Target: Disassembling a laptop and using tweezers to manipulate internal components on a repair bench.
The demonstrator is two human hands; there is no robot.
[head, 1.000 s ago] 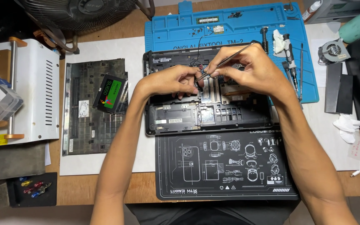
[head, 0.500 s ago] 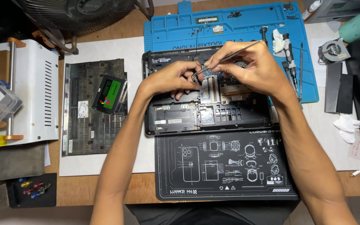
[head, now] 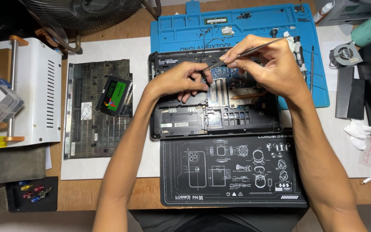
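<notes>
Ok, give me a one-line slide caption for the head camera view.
Right hand works metal tweezers inside an opened laptop while left hand steadies it.

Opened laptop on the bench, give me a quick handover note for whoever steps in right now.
Right hand: holds metal tweezers, tips down at the board near the heatsink.
Left hand: fingers rest on the open laptop base, steadying it beside the tweezer tips.
Done: bottom cover is off, lying left of the laptop with a storage drive on it; a fan lies to the right of the blue mat.
Left: the small part at the tweezer tips is too small to make out; laptop is open.
</notes>
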